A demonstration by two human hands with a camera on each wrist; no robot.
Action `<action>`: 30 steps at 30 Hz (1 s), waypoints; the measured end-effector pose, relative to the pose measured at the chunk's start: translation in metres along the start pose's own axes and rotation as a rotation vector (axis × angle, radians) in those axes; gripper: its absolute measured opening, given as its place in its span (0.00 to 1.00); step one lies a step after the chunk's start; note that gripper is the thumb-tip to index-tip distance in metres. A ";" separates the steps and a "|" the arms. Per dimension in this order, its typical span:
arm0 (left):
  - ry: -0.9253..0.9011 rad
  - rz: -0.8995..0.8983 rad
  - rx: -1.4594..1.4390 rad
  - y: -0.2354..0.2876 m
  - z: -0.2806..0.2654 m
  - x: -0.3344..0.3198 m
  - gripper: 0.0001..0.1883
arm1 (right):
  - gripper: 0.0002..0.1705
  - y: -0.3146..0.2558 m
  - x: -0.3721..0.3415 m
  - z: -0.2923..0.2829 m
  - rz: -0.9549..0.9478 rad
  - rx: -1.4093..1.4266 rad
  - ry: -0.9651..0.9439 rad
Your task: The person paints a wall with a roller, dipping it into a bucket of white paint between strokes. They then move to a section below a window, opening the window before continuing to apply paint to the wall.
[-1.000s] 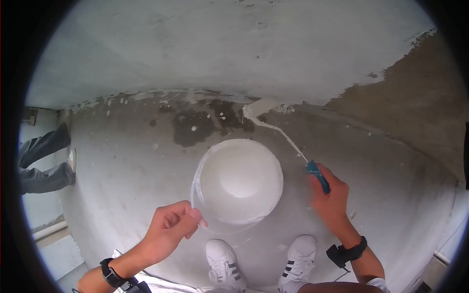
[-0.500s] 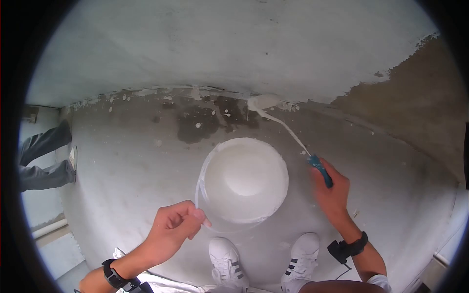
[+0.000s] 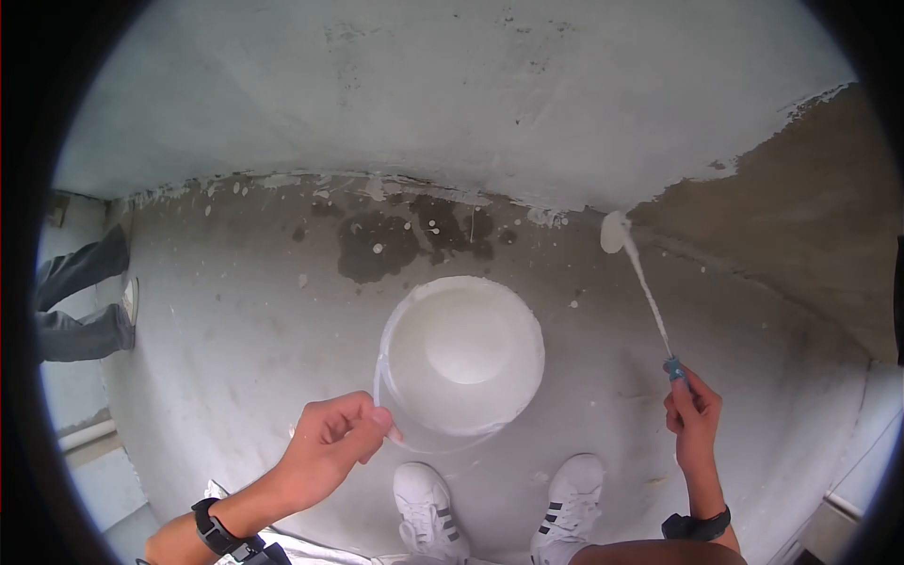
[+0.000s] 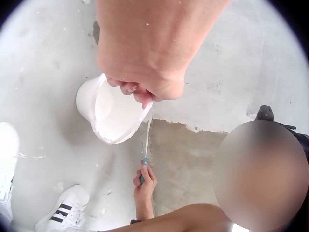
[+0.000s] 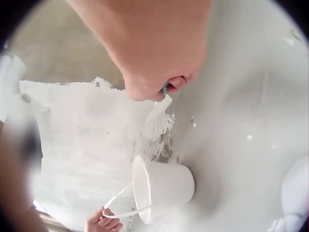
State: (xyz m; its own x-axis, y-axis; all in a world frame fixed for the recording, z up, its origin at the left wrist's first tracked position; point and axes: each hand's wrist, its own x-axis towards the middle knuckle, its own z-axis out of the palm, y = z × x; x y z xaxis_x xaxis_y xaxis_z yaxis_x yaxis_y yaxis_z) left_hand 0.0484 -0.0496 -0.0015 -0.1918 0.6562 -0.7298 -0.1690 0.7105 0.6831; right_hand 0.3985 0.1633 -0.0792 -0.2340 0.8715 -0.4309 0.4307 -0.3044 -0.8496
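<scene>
My left hand [image 3: 334, 441] grips the thin white bail handle [image 3: 378, 381] of a white bucket [image 3: 513, 325], raised to one side of the rim. White paint [image 3: 461, 348] shows inside the bucket. On the other side my right hand [image 3: 695, 414] holds a small paint roller by its blue handle [image 3: 672, 367]. The roller's paint-coated rod [image 3: 647, 292] reaches forward to its white head [image 3: 614, 232], which overlaps the foot of the wall in the head view. In the right wrist view, curled fingers [image 5: 177, 83] hide most of that handle.
Ahead rises a wall [image 3: 424, 104], pale-coated except for a bare brown patch [image 3: 782, 198] at right. Damp dark stains [image 3: 377, 247] and paint drips mark the grey floor [image 3: 235, 311]. White shoes [image 3: 428, 508] stand below the bucket; another person's legs [image 3: 85, 301] show at far left.
The roller has moved right along the foot of the wall, its rod swinging more upright. My right hand has shifted right and lower in view. My left hand keeps its grip on the bail handle.
</scene>
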 end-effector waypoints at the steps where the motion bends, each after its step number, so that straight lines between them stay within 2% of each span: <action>1: 0.006 0.005 -0.007 0.000 0.000 -0.001 0.17 | 0.16 -0.003 -0.001 -0.005 0.081 0.106 -0.035; 6: 0.027 0.047 -0.025 0.001 0.000 -0.002 0.17 | 0.19 0.002 0.023 -0.007 -0.012 0.065 -0.059; 8: 0.005 0.010 0.036 0.009 0.000 -0.005 0.17 | 0.18 0.000 0.038 0.005 -0.029 0.031 -0.084; 12: 0.007 0.006 0.030 0.010 0.004 -0.011 0.17 | 0.20 -0.007 0.068 0.062 -0.037 -0.044 -0.199; 16: 0.023 -0.010 0.013 0.005 0.002 -0.015 0.18 | 0.21 -0.025 0.094 0.138 -0.157 -0.126 -0.316; 19: 0.026 -0.009 -0.010 0.002 -0.001 -0.017 0.18 | 0.21 -0.026 0.096 0.171 -0.198 -0.051 -0.360; 22: 0.026 0.003 -0.049 -0.003 -0.004 -0.017 0.18 | 0.21 -0.019 0.090 0.149 -0.130 -0.145 -0.276; 27: 0.026 0.019 -0.077 -0.006 -0.009 -0.014 0.19 | 0.19 0.025 0.075 0.088 -0.134 -0.047 -0.122; 30: 0.010 0.024 -0.071 -0.006 -0.012 -0.011 0.19 | 0.19 0.032 0.069 0.083 -0.099 -0.013 -0.092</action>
State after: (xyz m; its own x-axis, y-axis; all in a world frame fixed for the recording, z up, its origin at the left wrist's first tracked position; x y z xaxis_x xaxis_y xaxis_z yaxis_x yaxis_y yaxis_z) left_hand 0.0401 -0.0640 0.0034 -0.2065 0.6699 -0.7131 -0.2323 0.6745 0.7008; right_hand 0.3234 0.1814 -0.1609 -0.3542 0.8581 -0.3717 0.4125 -0.2133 -0.8856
